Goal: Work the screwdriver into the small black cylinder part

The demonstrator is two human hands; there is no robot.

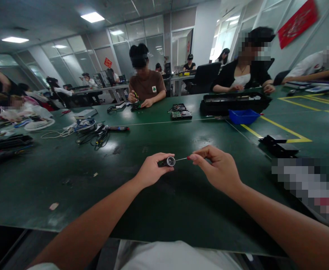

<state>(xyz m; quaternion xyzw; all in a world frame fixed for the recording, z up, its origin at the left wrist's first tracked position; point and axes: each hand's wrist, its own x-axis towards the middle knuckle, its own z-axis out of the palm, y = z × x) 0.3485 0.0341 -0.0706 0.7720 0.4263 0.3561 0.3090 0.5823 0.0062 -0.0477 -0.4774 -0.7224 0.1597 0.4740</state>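
My left hand (153, 169) is closed around a small dark cylindrical part (170, 161) with a light ring at its round end, which faces me. Between thumb and fingers, my right hand (219, 167) grips a thin screwdriver (189, 158) with a red piece at the front of its handle; most of the handle is hidden in the palm. The metal shaft points left, and its tip meets the edge of the ringed end. Whether the tip sits inside or only touches the rim, I cannot tell. Both hands are just above the green table (159, 210).
Cables and a dark rod-like tool (118, 128) lie at the left. Opened electronic parts (180, 112) sit ahead. A blue tray (243, 117), a long black housing (234, 103) and a black bracket (278, 146) are on the right. A person (147, 84) works across the table.
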